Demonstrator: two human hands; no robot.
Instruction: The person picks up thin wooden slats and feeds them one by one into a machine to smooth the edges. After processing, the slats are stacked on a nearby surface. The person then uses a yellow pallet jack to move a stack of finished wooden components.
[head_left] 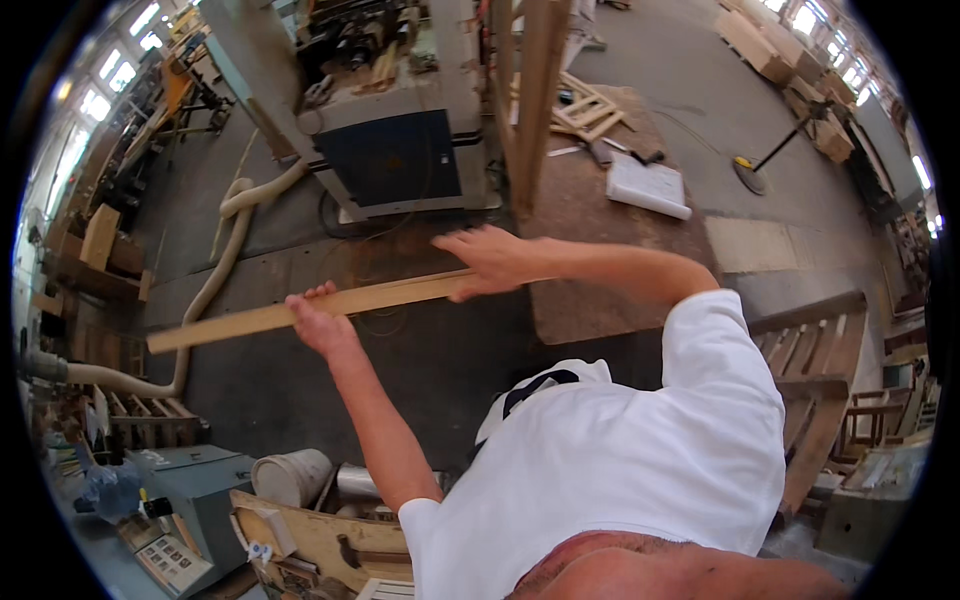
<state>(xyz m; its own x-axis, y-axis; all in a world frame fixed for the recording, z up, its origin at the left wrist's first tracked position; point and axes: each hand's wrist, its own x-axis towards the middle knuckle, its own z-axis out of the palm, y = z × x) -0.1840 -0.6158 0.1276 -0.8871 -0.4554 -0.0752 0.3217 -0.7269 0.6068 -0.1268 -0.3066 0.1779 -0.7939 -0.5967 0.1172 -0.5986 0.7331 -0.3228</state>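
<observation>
In the head view, you are standing over a dark grey floor [290, 395] in a workshop, with bright windows showing along the far left and far right. A large pale-grey machine with a dark blue front panel [390, 160] is standing on the far side, and a cream flexible hose [236, 240] is winding over the floor to the left. To the right, a flat brown work surface [590, 285] is carrying pale wooden frame pieces [597, 117] and a white papery bundle [648, 187]. Near left, a dirty white bucket [285, 480] is sitting beside a blue-grey metal cabinet [205, 480].

A long, straight, pale wooden strip [390, 292] is stretching across in front of you, its left end reaching well past your left hand [322, 326], which is grasping it from the near side. Your right hand [490, 258] is lying over the strip farther right, slightly blurred; whether its fingers are gripping, you cannot tell.
</observation>
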